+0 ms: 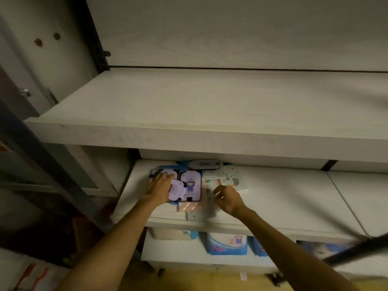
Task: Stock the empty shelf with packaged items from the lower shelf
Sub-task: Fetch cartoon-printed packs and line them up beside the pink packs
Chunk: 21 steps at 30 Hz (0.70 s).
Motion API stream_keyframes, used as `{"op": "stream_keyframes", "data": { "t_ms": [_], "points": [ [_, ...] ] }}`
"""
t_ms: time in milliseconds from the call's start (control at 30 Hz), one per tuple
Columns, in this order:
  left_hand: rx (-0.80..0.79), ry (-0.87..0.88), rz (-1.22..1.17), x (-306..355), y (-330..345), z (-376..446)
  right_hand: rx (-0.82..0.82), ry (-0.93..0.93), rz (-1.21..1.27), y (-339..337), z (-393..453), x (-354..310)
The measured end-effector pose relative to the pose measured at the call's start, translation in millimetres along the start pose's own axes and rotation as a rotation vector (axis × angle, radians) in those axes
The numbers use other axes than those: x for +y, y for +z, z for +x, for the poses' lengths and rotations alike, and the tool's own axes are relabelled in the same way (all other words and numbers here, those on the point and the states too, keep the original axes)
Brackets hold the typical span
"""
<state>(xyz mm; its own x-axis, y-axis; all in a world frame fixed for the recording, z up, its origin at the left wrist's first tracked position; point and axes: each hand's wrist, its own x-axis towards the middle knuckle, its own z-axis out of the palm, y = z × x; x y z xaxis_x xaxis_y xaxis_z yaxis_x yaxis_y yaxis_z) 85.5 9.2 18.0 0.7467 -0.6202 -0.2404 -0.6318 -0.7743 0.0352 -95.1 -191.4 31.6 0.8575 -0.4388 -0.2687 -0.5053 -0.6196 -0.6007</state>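
A pale wooden upper shelf (pixel 189 106) stands bare. On the lower shelf (pixel 283 198) lies a small pile of flat packaged items. My left hand (pixel 160 186) rests on a purple cartoon-printed package (pixel 190 185) at the pile's left, fingers curled over its edge. My right hand (pixel 227 199) is curled on a light green patterned packet (pixel 210 206) to the right. Another pale spotted packet (pixel 230 177) lies behind it, and a further package (pixel 204 164) sits at the back of the pile.
Below the lower shelf, blue and white bagged packs (pixel 226 245) stand in a row. A dark metal upright (pixel 52 164) runs along the left side. A blurred dark strap (pixel 357 250) crosses the lower right. The lower shelf's right part shows only bare board.
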Motion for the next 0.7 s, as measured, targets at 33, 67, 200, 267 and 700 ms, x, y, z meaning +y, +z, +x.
{"op": "stream_keyframes", "data": {
  "t_ms": [33, 67, 200, 267, 700],
  "points": [
    [-0.020, 0.018, 0.016, -6, 1, 6, -0.001, 0.023, 0.003, 5, 2, -4],
    [-0.046, 0.042, 0.026, -11, 3, 11, -0.002, 0.044, 0.004, 10, 4, -8],
    [-0.119, 0.070, 0.034, -27, 8, 23, 0.006, 0.136, 0.032, 30, 12, -21],
    [-0.107, 0.096, 0.067, -34, 6, 28, 0.043, 0.174, 0.019, 37, 17, -29],
    [-0.013, 0.030, -0.254, -75, 22, 8, 0.079, 0.417, -0.235, 76, 42, -62]
  ]
}}
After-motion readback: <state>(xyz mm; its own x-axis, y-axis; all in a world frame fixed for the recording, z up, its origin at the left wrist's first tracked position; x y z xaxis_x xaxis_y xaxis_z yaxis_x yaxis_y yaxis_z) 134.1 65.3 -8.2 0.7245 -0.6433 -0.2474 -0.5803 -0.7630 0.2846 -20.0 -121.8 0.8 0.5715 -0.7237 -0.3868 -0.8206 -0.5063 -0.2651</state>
